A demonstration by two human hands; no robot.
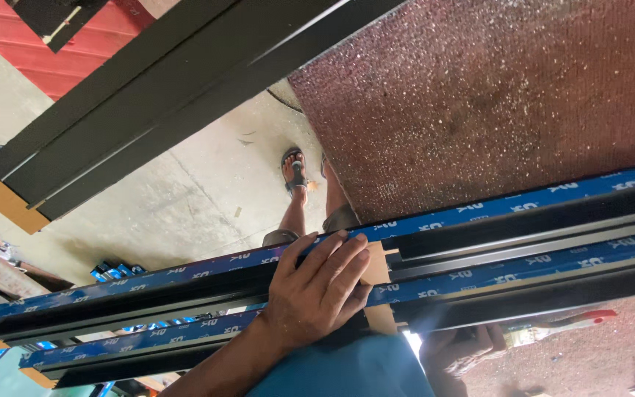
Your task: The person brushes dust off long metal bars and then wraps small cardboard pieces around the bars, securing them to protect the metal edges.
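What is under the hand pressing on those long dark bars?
Under the left hand lie long black metal bars with blue protective film and a tan wooden block. The palm covers the spot where the bars meet.

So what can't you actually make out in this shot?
- Right hand: out of the head view, or hidden.
- Left hand: palm pressed flat on the dark profiles, so nothing under it shows.
- Profile ends: cut off by both side edges.
- Person below: only a sandalled foot visible; the profiles cover the rest.

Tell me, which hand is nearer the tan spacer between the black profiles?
Left. The left hand lies on the profiles, its fingers against the tan spacer. The right hand sits lower, in shadow below the profiles, apart from it.
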